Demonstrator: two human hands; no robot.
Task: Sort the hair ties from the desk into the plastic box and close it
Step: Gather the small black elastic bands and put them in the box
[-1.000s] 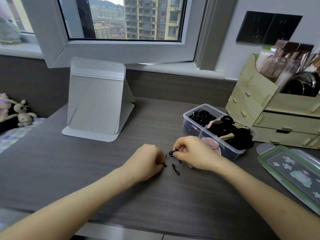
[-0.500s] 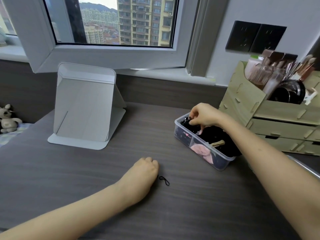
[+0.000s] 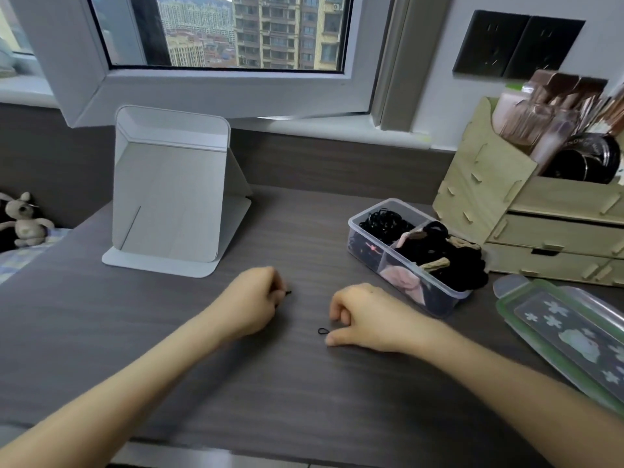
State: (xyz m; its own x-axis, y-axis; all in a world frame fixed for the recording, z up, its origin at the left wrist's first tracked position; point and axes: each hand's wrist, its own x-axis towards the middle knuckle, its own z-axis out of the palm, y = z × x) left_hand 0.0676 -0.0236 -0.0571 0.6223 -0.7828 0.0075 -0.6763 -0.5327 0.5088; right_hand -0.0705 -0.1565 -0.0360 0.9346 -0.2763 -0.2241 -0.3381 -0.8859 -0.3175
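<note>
A small black hair tie (image 3: pixel 323 331) lies on the dark desk (image 3: pixel 304 393), just left of my right hand (image 3: pixel 363 315). That hand rests on the desk with thumb and fingers curled and slightly apart, nothing in it. My left hand (image 3: pixel 251 300) is closed in a fist, and a bit of black hair tie (image 3: pixel 288 292) pokes out of its fingers. The clear plastic box (image 3: pixel 371 256) stands open to the right, its compartments filled with black, pink and tan hair ties. Its green-rimmed lid (image 3: pixel 567 336) lies flat at the far right.
A white folding mirror stand (image 3: pixel 172 194) stands at the back left. A wooden organiser (image 3: pixel 526 217) with drawers and makeup brushes sits behind the box. An open window sash (image 3: pixel 216 86) overhangs the desk's back edge. A plush toy (image 3: pixel 23 219) lies off the desk to the left.
My right hand has come back from the box to the desk beside the loose hair tie. My left hand has shifted slightly left and away from that tie, still closed.
</note>
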